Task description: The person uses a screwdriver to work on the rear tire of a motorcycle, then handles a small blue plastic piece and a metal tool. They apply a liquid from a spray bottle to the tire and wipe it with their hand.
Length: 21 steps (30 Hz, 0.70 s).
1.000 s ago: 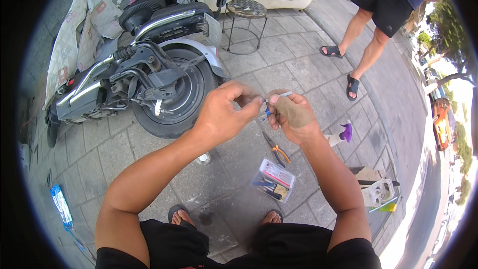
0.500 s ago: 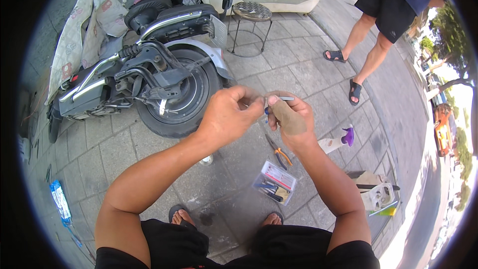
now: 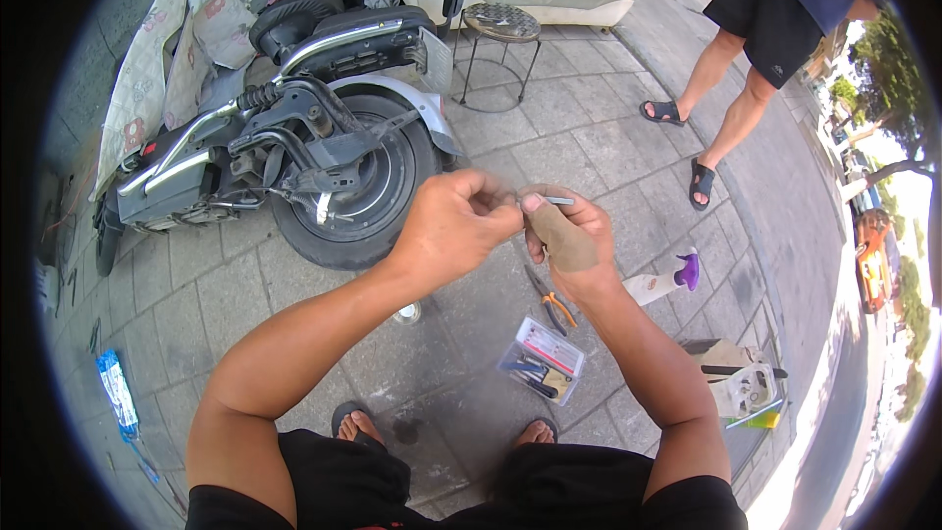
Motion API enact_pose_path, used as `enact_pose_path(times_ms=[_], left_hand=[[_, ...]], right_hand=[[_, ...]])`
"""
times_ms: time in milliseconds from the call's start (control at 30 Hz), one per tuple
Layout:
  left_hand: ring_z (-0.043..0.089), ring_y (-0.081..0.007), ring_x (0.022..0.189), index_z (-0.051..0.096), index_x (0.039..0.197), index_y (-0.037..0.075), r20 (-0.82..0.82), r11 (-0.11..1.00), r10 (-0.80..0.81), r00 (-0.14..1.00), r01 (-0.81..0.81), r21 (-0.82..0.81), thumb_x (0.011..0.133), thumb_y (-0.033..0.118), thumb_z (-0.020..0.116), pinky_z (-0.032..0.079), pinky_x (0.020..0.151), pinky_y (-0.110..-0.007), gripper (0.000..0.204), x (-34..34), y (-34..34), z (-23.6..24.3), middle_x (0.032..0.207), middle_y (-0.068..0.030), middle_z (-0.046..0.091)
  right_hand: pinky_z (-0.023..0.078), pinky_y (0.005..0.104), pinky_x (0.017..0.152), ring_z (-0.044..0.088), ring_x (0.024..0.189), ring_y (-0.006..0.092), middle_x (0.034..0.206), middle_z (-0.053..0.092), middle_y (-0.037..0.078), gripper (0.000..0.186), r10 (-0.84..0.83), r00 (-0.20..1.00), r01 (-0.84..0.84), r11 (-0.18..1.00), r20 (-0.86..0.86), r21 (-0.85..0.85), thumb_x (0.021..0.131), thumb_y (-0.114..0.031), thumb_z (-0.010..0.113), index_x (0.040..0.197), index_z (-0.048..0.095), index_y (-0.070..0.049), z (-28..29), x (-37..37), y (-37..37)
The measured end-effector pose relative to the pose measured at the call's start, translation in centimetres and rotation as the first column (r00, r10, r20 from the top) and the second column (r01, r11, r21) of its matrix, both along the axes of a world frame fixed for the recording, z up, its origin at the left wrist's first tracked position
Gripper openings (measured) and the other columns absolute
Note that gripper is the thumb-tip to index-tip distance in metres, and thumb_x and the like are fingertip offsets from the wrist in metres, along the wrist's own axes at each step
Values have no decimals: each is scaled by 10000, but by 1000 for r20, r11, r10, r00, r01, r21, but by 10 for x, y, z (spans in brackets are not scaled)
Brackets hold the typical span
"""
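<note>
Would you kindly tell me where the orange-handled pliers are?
In the head view, the pliers lie on the paving right of centre, between the right hand and the clear case.

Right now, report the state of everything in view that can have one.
left hand: curled, anything pinched unclear
right hand: closed on thin grey rod
pliers: lying on the paving
clear toolbox: holding tools, open or shut unclear
spray bottle: purple trigger head fitted
stool: upright
scooter wheel: mounted
bystander: standing
</note>
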State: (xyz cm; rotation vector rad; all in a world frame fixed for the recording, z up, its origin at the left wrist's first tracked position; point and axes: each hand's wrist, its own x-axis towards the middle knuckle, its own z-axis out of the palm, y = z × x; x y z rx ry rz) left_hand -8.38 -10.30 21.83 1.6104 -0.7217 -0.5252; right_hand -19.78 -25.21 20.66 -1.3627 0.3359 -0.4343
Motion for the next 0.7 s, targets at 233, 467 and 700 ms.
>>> enact_pose_path(times_ms=[233, 467, 700], left_hand=[[681, -79, 749, 671, 951, -16, 28, 994, 41, 999, -38, -98, 946, 29, 721, 555, 653, -267, 67, -1, -5, -9, 835, -18, 691], [696, -175, 716, 679, 940, 4, -15, 984, -39, 999, 42, 173, 933, 147, 711, 550, 650, -327, 146, 31, 4, -23, 806, -63, 684], [685, -198, 805, 734, 970, 4, 435, 954, -287, 854, 212, 214, 920, 111, 716, 529, 707, -322, 119, 16, 4, -27, 941, -113, 711]], right_hand=[[432, 265, 509, 566, 579, 96, 790, 675, 29, 169, -35, 999, 35, 994, 1, 105, 1017, -166, 760, 1091, 777, -15, 3, -1, -1], [420, 288, 496, 575, 568, 128, 820, 654, 40, 162, -204, 979, 193, 938, 9, 289, 1005, -184, 775, 1055, 748, -32, 25, -4, -36], [434, 302, 503, 588, 574, 143, 835, 654, 44, 214, -126, 992, 118, 965, 18, 235, 998, -200, 785, 1104, 725, -23, 19, -8, -55]])
